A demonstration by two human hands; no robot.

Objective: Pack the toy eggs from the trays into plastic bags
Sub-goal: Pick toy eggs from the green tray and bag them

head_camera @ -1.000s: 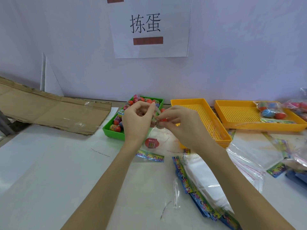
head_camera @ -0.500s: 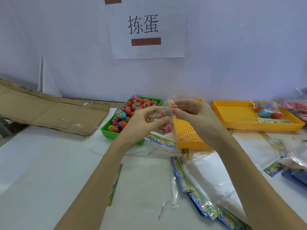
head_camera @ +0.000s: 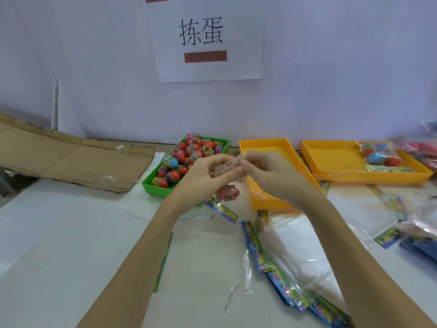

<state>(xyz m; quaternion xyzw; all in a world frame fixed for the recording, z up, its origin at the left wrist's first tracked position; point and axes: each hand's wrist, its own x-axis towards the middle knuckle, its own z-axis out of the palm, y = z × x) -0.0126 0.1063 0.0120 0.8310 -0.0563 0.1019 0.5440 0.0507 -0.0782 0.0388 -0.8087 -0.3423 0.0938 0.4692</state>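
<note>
A flattened sheet of cardboard (head_camera: 71,159) is lying at the far left of the white table (head_camera: 59,233), with clear tape shining across it. To its right, a green tray (head_camera: 157,189) is sitting near the wall, heaped with toy eggs (head_camera: 189,155), mostly red, a few blue and pink. On the wall above it, a paper sign (head_camera: 208,39) is hanging with two printed characters and a dark red bar.

In the middle of the scene, the left hand (head_camera: 203,178) is pinching the top edge of a clear plastic bag (head_camera: 233,183) between thumb and curled fingers. The right hand (head_camera: 269,176) is pinching the same edge just beside it, thumb tips nearly touching. The bag is hanging below the two hands, above the table, and is holding one red egg (head_camera: 228,192) with a printed band; its coloured header strip (head_camera: 222,210) is trailing at the bottom.

Behind the right hand, a yellow tray (head_camera: 262,144) with a perforated floor is lying beside the green one. Nearer, a pile of flat empty bags (head_camera: 295,268) with blue and green printed edges is fanning out toward the near right. Farther right, a second yellow tray (head_camera: 331,162) is holding a filled bag (head_camera: 380,155) of red and blue eggs. More bagged eggs (head_camera: 421,150) are showing at the far right edge, blurred.
</note>
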